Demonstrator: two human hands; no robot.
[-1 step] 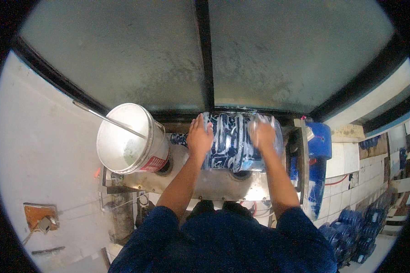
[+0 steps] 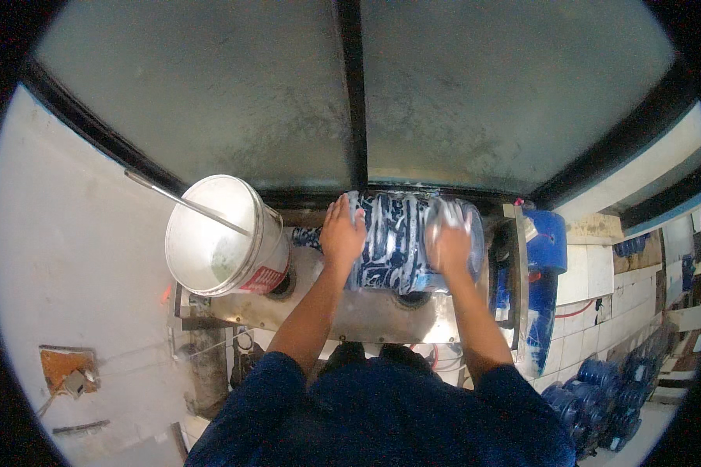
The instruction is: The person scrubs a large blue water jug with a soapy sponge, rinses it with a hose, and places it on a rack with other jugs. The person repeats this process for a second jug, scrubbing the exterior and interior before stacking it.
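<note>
A large blue-tinted plastic water jug (image 2: pixel 396 240), streaked with white suds, lies on its side on a stainless-steel counter (image 2: pixel 343 311), neck to the left. My left hand (image 2: pixel 343 232) rests on the jug near its left shoulder, fingers extended over the curved top and thumb apart. My right hand (image 2: pixel 449 238) is on the jug near its right end, blurred among white foam; I cannot make out its fingers or anything in them. Left of the jug stands a white bucket (image 2: pixel 210 233), leaning, with a long metal rod (image 2: pixel 202 214) across its opening.
Frosted panels (image 2: pixel 234 93) in dark frames stand behind the counter. A blue plastic drum (image 2: pixel 544 241) is at its right. Several more jugs (image 2: pixel 600 397) are piled at the lower right beside a tiled wall (image 2: pixel 580 319). A white wall (image 2: pixel 86 233) runs along the left.
My right hand has shifted slightly downward on the jug, toward me. My left hand stays in the same place.
</note>
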